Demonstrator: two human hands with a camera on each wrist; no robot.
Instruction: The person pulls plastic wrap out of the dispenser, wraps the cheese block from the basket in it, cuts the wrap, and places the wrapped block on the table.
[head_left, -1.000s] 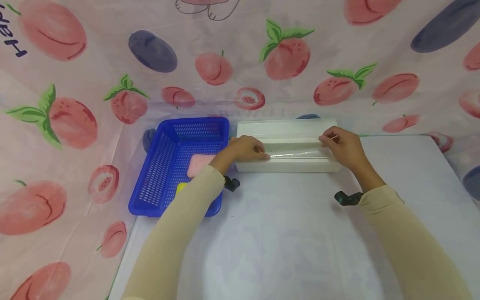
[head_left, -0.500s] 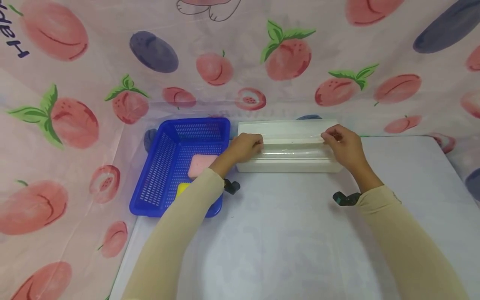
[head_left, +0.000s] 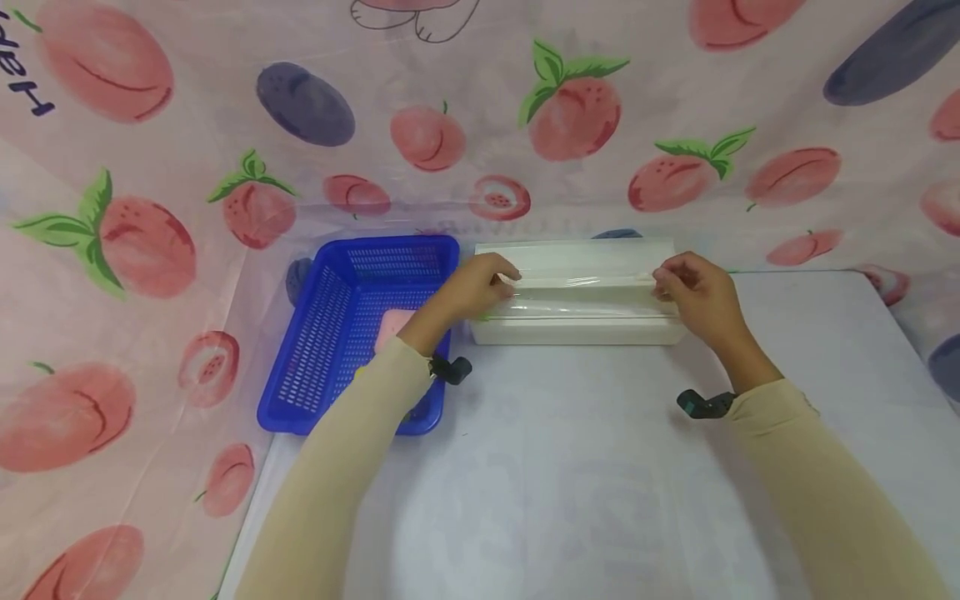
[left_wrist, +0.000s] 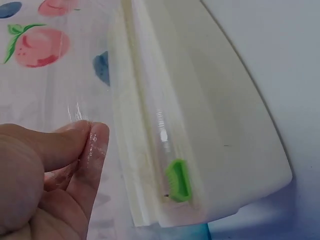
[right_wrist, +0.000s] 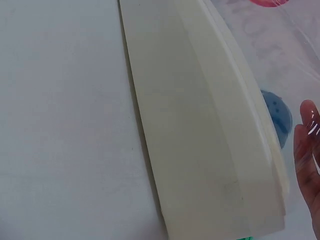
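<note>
A long white cling film dispenser [head_left: 577,333] lies at the back of the table, its lid standing up behind. Clear cling film [head_left: 581,282] stretches across its top between the two hands. At the dispenser's left end, my left hand [head_left: 472,287] pinches the film between thumb and fingers, seen close in the left wrist view. My right hand [head_left: 701,300] holds the film at the right end; in the right wrist view only its fingertips [right_wrist: 306,145] show, with shiny film over them. A green slide cutter [left_wrist: 179,181] sits at the dispenser's left end.
To the left stands a blue perforated basket [head_left: 296,333], with a pink thing [head_left: 390,325] and a bit of something yellow inside, partly behind the left sleeve. A fruit-print cloth [head_left: 450,75] hangs behind the white table [head_left: 585,467].
My left hand has risen from the dispenser's front edge and moved slightly back and left, drawing up film. The right hand has shifted a little to the right.
</note>
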